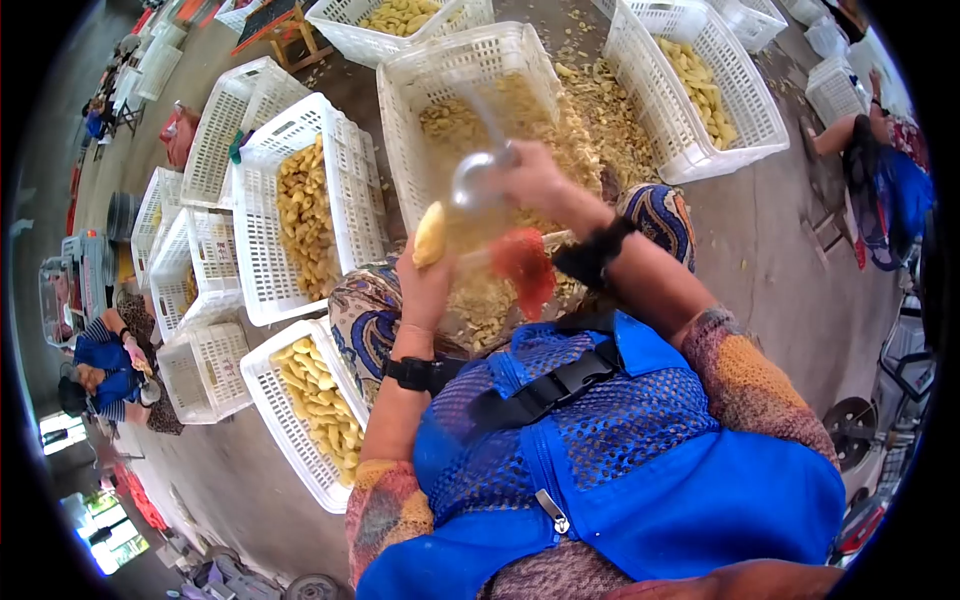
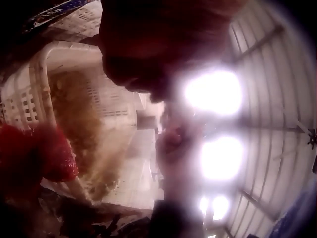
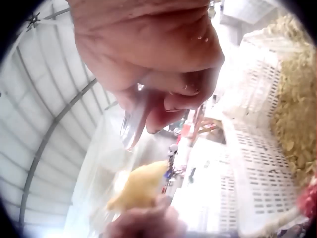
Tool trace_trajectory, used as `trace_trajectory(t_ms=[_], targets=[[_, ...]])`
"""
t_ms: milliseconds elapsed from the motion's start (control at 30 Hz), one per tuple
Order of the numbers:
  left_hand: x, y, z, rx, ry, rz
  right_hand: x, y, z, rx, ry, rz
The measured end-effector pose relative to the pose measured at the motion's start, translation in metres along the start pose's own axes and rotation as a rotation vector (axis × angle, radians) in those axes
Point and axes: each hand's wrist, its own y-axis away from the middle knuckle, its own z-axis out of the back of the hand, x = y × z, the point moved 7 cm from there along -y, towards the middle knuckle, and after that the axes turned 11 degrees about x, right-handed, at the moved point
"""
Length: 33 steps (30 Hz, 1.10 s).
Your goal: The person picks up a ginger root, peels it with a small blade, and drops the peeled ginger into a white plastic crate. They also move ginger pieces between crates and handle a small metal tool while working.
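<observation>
My left hand (image 1: 425,285) grips a peeled, yellow, mango-like fruit (image 1: 430,235) that stands up out of the fingers. Opposite it, my right hand (image 1: 535,180) holds a shiny metal blade-like tool (image 3: 133,119), blurred in the head view. In the right wrist view the tool hangs from curled fingers above the fruit (image 3: 141,186), with a gap between. Both hands are over a white crate (image 1: 395,150) with peelings in it. A red, wet-looking piece (image 1: 525,270) lies at the crate's near side. The left wrist view shows my left hand (image 2: 163,49) dark and close.
White crates of yellow fruit stand at the left (image 1: 250,230), near left (image 1: 270,385) and right (image 1: 690,160). Peelings (image 1: 610,120) are heaped beside the middle crate. Other people sit at far left (image 1: 100,360) and far right (image 1: 890,170).
</observation>
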Motion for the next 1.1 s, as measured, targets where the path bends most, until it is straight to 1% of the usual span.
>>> trace_trajectory(t_ms=[33,67,100,133,200,233,267,300,333,367,400,467,500,533,600,633,733,767,833,867,900,933,967,1000,1033,1067,1100], targets=[[0.006,-0.004,0.001,-0.010,-0.152,0.017,0.007,0.006,-0.016,0.071,0.141,0.080],[0.008,-0.004,0.000,-0.004,-0.180,0.003,0.012,0.009,-0.029,0.138,0.277,0.158],[0.004,-0.002,-0.006,0.004,-0.210,-0.008,0.010,0.008,-0.037,0.132,0.453,0.248],[0.001,-0.001,-0.009,0.017,-0.243,-0.020,0.000,0.004,-0.027,0.076,0.449,0.140],[-0.001,0.002,-0.007,0.018,-0.215,-0.057,-0.009,-0.006,0.007,-0.038,0.441,-0.072],[-0.004,0.004,-0.006,0.008,-0.194,-0.078,-0.013,-0.010,0.029,-0.127,0.271,-0.201],[-0.007,0.005,-0.003,-0.001,-0.173,-0.099,-0.009,-0.008,0.032,-0.141,0.166,-0.160],[-0.009,0.006,0.000,-0.009,-0.197,-0.053,0.001,-0.003,0.031,-0.150,0.065,-0.122],[-0.013,0.006,0.000,-0.015,-0.240,-0.085,0.007,0.000,0.029,-0.154,-0.032,-0.086],[-0.016,0.005,0.000,-0.019,-0.284,-0.115,-0.001,-0.007,0.015,-0.017,0.074,-0.134],[-0.017,0.004,-0.001,-0.018,-0.330,-0.140,0.002,-0.006,0.001,0.060,0.151,-0.065],[-0.019,0.004,-0.006,-0.036,-0.412,-0.113,0.003,0.005,-0.030,0.206,0.286,0.068],[-0.019,0.004,-0.007,-0.038,-0.458,-0.101,-0.003,0.002,-0.028,0.202,0.240,0.085],[-0.015,0.005,-0.006,-0.028,-0.407,-0.085,-0.005,-0.001,-0.012,0.058,0.371,0.032],[-0.010,0.005,-0.003,-0.025,-0.301,-0.067,0.005,-0.008,0.021,-0.224,0.641,-0.063],[-0.018,0.007,-0.004,-0.055,-0.258,-0.119,-0.003,-0.006,0.029,-0.215,0.270,-0.100],[-0.010,0.003,-0.001,-0.043,-0.305,-0.112,0.009,0.002,-0.007,-0.060,0.120,0.042],[-0.004,0.003,-0.004,-0.001,-0.182,-0.062,0.017,0.006,-0.022,0.091,0.151,0.048],[0.002,0.006,-0.014,0.097,0.050,0.046,0.002,0.008,-0.011,0.024,-0.035,-0.069],[0.002,0.007,-0.017,0.133,0.181,0.127,-0.002,0.003,0.000,-0.012,-0.124,-0.114],[-0.001,0.012,-0.021,0.162,0.315,0.204,-0.007,-0.004,0.015,-0.106,-0.107,-0.167],[-0.003,0.017,-0.026,0.192,0.451,0.286,-0.010,-0.006,0.018,-0.100,-0.167,-0.115],[-0.005,0.019,-0.027,0.139,0.567,0.357,-0.014,-0.006,0.017,-0.089,-0.225,-0.068],[-0.004,0.017,-0.026,0.113,0.604,0.344,-0.010,-0.005,0.012,-0.071,-0.278,-0.019],[-0.001,0.016,-0.025,0.086,0.643,0.333,0.001,0.000,-0.002,-0.032,-0.213,-0.024],[0.003,0.015,-0.024,0.060,0.679,0.329,0.000,0.000,-0.016,0.026,-0.146,0.006],[0.007,0.012,-0.027,0.098,0.657,0.351,0.000,0.002,-0.030,0.079,-0.083,0.036]])
